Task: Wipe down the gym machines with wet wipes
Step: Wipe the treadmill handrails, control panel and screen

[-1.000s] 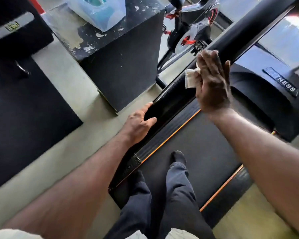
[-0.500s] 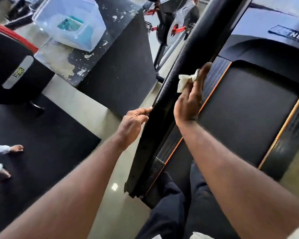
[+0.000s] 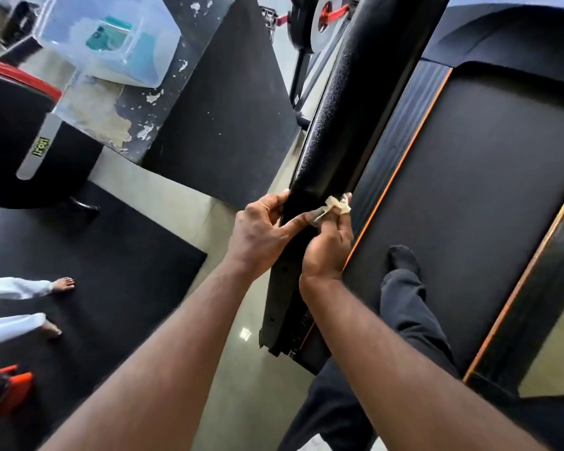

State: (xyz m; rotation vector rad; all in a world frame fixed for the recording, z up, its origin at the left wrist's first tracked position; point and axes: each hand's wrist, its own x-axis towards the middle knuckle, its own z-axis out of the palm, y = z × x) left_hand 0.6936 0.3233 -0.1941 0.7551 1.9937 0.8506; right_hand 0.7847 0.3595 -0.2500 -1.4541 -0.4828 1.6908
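Pinches crumpled off-white wet wipe (image 3: pixel 334 206) in curled fingertips of right hand (image 3: pixel 329 245), against lower end of long, rounded, pebble-textured black rail (image 3: pixel 336 131) of treadmill. Clasps rail's outer edge with left hand (image 3: pixel 260 237), thumb stretched toward wet wipe. Right of rail: ribbed side strip (image 3: pixel 388 151) edged in orange, then flat matte belt (image 3: pixel 485 190). Upper left: translucent plastic box (image 3: pixel 111 40) on chipped black block (image 3: pixel 222 109).

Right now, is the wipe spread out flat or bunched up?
Bunched up: the wipe is a crumpled wad pinched by the right hand against the treadmill's side rail, with no flat sheet showing.
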